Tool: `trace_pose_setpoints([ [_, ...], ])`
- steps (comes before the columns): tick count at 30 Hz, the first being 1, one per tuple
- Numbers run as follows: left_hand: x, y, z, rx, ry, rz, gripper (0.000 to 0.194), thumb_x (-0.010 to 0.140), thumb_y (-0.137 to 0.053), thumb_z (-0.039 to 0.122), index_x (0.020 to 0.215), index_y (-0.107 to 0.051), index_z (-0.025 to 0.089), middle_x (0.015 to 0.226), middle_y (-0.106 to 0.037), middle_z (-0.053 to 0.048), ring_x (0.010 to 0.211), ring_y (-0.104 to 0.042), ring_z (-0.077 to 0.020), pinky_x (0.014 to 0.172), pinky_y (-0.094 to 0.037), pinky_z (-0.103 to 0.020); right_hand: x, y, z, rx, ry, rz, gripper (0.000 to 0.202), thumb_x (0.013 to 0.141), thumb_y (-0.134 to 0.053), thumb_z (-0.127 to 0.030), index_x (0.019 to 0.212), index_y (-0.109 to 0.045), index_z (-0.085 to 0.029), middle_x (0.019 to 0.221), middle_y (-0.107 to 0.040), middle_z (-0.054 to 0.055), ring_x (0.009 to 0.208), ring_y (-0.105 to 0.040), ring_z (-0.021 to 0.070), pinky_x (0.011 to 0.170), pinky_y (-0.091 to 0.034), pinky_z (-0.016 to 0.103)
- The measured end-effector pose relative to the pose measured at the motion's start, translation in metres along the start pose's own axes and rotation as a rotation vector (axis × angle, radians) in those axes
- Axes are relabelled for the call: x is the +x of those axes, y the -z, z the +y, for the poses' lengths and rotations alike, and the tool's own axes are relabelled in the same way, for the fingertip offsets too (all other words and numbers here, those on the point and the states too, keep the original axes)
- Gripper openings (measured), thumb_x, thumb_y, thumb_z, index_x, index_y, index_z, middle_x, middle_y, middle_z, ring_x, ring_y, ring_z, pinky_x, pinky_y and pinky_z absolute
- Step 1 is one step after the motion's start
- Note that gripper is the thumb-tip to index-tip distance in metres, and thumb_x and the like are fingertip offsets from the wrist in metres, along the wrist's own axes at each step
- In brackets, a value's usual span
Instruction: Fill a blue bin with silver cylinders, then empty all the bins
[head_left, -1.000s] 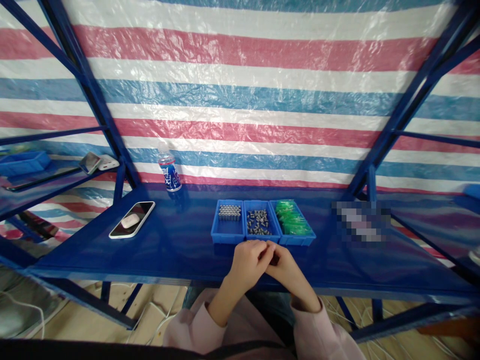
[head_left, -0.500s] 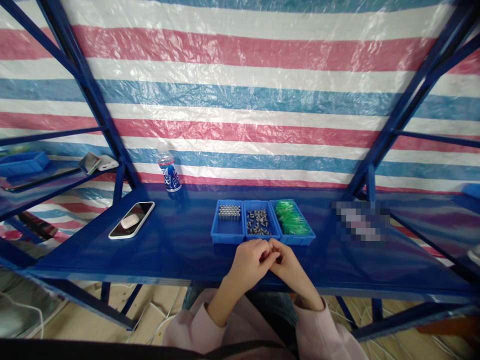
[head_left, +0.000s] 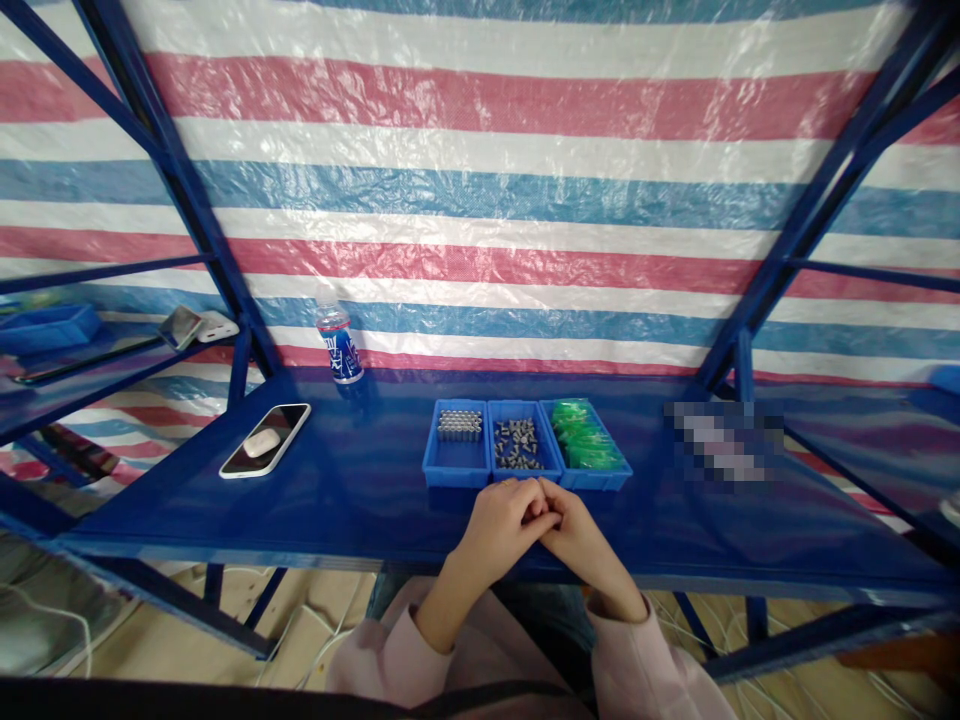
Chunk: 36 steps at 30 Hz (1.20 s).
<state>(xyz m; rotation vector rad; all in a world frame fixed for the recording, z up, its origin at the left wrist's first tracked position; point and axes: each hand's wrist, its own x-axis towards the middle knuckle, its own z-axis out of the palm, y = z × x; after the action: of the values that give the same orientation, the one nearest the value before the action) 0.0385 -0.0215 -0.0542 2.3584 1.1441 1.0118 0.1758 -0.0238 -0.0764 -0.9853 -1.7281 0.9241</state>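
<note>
My left hand (head_left: 507, 528) and my right hand (head_left: 576, 522) rest together near the front edge of the blue table, fingers curled and touching each other. Whatever they hold, if anything, is hidden. Just beyond them stand three blue bins side by side. The left bin (head_left: 456, 474) has rows of silver cylinders (head_left: 460, 425) at its back. Small grey metal pieces (head_left: 517, 443) lie scattered in the middle bin (head_left: 556, 468). Green packets (head_left: 585, 435) fill the right bin (head_left: 609, 482).
A phone (head_left: 281, 430) with a white case (head_left: 262, 442) on it lies at the left. Behind stands a bottle (head_left: 341, 345). A pixelated patch covers something at the right. Blue frame posts (head_left: 806, 210) rise at both sides.
</note>
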Motion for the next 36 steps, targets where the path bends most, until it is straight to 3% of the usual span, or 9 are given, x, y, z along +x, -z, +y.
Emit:
trace_pose_setpoints([
  [23,0.000,-0.001,-0.001,0.111,-0.057,0.002,0.020,0.085,-0.058,0.028,0.069,-0.049,0.019,0.066,-0.056,0.003,0.065,-0.052,-0.0123,0.060,-0.034,-0.024,0.002,-0.002,0.000,-0.085,-0.004,0.057,0.013,0.059,-0.041,-0.008,0.062,-0.040,-0.021,0.060,-0.046,-0.005,0.059,-0.043,0.0123,0.057,-0.035,0.023],
  [26,-0.002,0.000,-0.001,0.088,-0.070,0.025,0.022,0.088,-0.054,0.031,0.070,-0.050,0.019,0.067,-0.056,0.002,0.066,-0.052,-0.0125,0.062,-0.035,-0.025,0.002,-0.003,0.003,-0.087,-0.020,0.086,0.012,0.065,-0.045,-0.011,0.062,-0.039,-0.021,0.059,-0.044,-0.005,0.058,-0.042,0.0119,0.055,-0.035,0.023],
  [30,-0.006,0.008,-0.002,-0.018,-0.070,0.165,0.026,0.093,-0.043,0.029,0.070,-0.050,0.019,0.068,-0.055,-0.001,0.068,-0.052,-0.0126,0.064,-0.038,-0.025,0.002,-0.004,0.004,-0.078,-0.058,0.134,0.031,0.078,-0.054,-0.027,0.059,-0.031,-0.022,0.055,-0.030,-0.007,0.052,-0.031,0.0096,0.049,-0.029,0.022],
  [36,-0.007,0.034,-0.017,0.057,0.035,0.650,0.021,0.089,-0.049,0.024,0.069,-0.048,0.020,0.067,-0.052,0.000,0.069,-0.050,-0.0135,0.071,-0.041,-0.027,0.000,-0.004,-0.001,-0.043,-0.123,0.117,0.032,0.084,-0.057,-0.035,0.064,-0.035,-0.022,0.057,-0.033,-0.007,0.052,-0.031,0.0095,0.049,-0.026,0.022],
])
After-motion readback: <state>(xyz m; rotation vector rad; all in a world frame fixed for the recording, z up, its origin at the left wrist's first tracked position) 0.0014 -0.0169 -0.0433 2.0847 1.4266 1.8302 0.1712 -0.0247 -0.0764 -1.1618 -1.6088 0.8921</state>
